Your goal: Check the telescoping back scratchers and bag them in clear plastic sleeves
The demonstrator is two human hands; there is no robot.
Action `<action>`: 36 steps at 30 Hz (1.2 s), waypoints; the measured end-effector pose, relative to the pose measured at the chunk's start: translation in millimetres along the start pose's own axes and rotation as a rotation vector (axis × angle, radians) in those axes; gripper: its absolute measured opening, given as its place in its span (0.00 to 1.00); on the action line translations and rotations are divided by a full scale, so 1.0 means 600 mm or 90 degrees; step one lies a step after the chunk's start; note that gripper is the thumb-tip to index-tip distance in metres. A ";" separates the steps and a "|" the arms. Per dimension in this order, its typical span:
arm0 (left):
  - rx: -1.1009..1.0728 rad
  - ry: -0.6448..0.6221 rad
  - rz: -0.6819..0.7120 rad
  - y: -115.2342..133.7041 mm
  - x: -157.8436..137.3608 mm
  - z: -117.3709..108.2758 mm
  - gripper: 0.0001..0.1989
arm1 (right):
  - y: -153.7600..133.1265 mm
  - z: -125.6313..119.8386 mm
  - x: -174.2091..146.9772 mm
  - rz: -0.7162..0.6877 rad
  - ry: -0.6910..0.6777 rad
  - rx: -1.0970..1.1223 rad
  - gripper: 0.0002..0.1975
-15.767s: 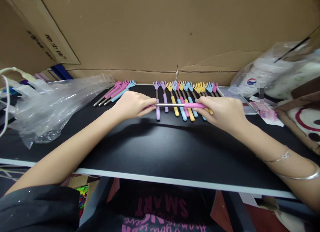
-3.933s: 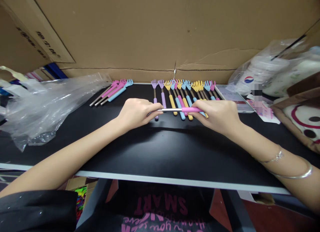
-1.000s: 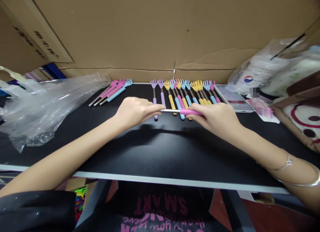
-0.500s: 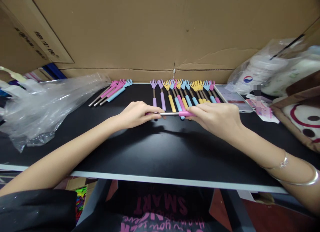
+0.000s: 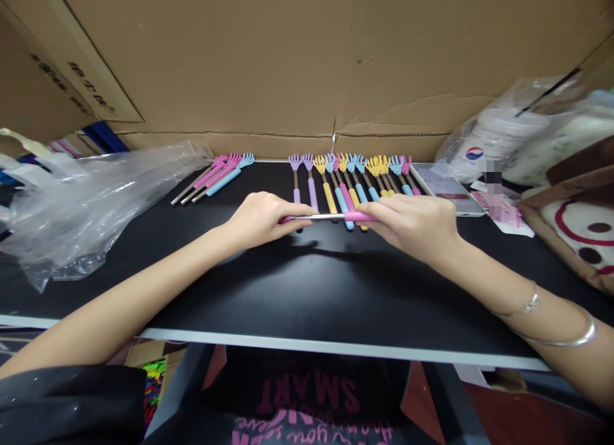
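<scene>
Between my two hands a pink back scratcher (image 5: 352,217) with a bare metal shaft lies level above the table. My left hand (image 5: 263,220) pinches its pink head end, most of which the fingers hide. My right hand (image 5: 415,227) is wrapped round the pink handle. Just behind it, a row of back scratchers (image 5: 328,188) in purple, yellow, blue and pink lies on the black tabletop (image 5: 307,291), claws pointing away from me. Farther left lies a small slanted group of pink and blue back scratchers (image 5: 223,179), some with metal shafts showing.
A clear plastic bag (image 5: 100,202) covers the left of the table. At the right are a phone (image 5: 448,189), a bagged white cup (image 5: 503,135), a pink-and-white card (image 5: 508,218) and a brown plush-like bag (image 5: 575,221). A cardboard wall (image 5: 288,61) closes off the back.
Both hands keep their hold on the pink back scratcher. The visible metal shaft looks slightly longer, and my right forearm has shifted a little to the left.
</scene>
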State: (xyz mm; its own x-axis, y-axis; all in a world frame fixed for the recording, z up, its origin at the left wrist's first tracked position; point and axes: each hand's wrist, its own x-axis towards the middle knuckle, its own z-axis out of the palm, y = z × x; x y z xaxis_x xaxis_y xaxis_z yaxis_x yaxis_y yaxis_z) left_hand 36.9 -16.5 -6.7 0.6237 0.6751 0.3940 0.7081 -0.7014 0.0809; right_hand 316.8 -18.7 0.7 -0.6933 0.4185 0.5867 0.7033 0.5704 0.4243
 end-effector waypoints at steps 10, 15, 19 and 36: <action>0.185 0.216 0.137 -0.009 -0.004 0.015 0.14 | -0.010 0.010 -0.001 0.089 -0.023 0.106 0.23; 0.267 0.252 0.171 -0.005 -0.002 0.004 0.14 | -0.013 0.007 -0.003 0.105 -0.017 0.133 0.22; 0.290 0.259 0.183 -0.001 -0.003 0.002 0.13 | -0.011 0.009 -0.005 0.099 -0.036 0.164 0.23; 0.324 0.265 0.209 0.008 -0.005 0.008 0.11 | 0.002 0.009 0.003 0.161 -0.278 0.392 0.20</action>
State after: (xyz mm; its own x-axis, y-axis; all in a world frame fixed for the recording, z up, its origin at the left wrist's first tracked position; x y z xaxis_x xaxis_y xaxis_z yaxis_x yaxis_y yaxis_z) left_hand 39.6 -20.8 -11.8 0.7243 0.2347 0.6483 0.6357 -0.5913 -0.4962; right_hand 315.7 -13.3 -1.5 -0.6126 0.7542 0.2366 0.7228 0.6556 -0.2184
